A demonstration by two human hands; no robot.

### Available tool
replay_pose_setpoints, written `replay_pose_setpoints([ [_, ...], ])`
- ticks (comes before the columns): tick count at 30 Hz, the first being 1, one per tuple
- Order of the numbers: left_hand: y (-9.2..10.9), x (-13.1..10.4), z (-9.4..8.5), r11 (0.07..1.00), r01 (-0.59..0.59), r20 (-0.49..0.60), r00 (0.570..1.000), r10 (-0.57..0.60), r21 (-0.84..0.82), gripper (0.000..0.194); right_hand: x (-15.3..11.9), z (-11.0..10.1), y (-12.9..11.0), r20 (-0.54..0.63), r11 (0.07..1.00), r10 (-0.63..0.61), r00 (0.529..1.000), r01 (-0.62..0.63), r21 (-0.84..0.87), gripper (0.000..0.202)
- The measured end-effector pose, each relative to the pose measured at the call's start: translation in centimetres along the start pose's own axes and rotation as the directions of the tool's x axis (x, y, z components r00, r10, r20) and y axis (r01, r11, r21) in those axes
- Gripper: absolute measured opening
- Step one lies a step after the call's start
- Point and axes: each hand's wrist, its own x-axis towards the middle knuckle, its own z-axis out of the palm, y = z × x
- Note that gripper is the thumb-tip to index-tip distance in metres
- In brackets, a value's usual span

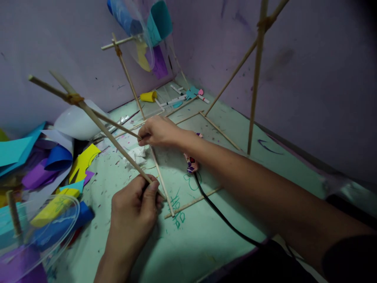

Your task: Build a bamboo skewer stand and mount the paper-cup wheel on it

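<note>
Two wooden sticks cross and are bound with an orange-brown tie (74, 99) near their upper ends. My left hand (134, 208) pinches the lower end of one stick (114, 145). Further back, my right hand (159, 131) has its fingers closed on the lower end of the other stick (113, 122). Below them, a thin stick (160, 177) lies on the green tabletop and meets a crosswise stick (194, 201) at a corner. Partly hidden under my right forearm is a patterned object (192, 163) with a black cord (224, 218).
Another pair of tied sticks (256, 67) stands at the right. Behind are a upright stick (129, 78), a yellow cup (149, 96) and several markers (176, 100). Coloured paper scraps (84, 159), a white balloon-like object (81, 120) and a clear round lid-like piece (75, 220) occupy the left.
</note>
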Motion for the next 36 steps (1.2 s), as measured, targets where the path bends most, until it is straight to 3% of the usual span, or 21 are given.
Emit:
replay_pose_setpoints([
  [36,-0.59,0.25,0.30,0.994,-0.092,0.001,0.996,0.092,0.058,0.018,0.10,0.26,0.32,0.007,0.999,-0.009,1.000,0.009,0.053,0.017],
])
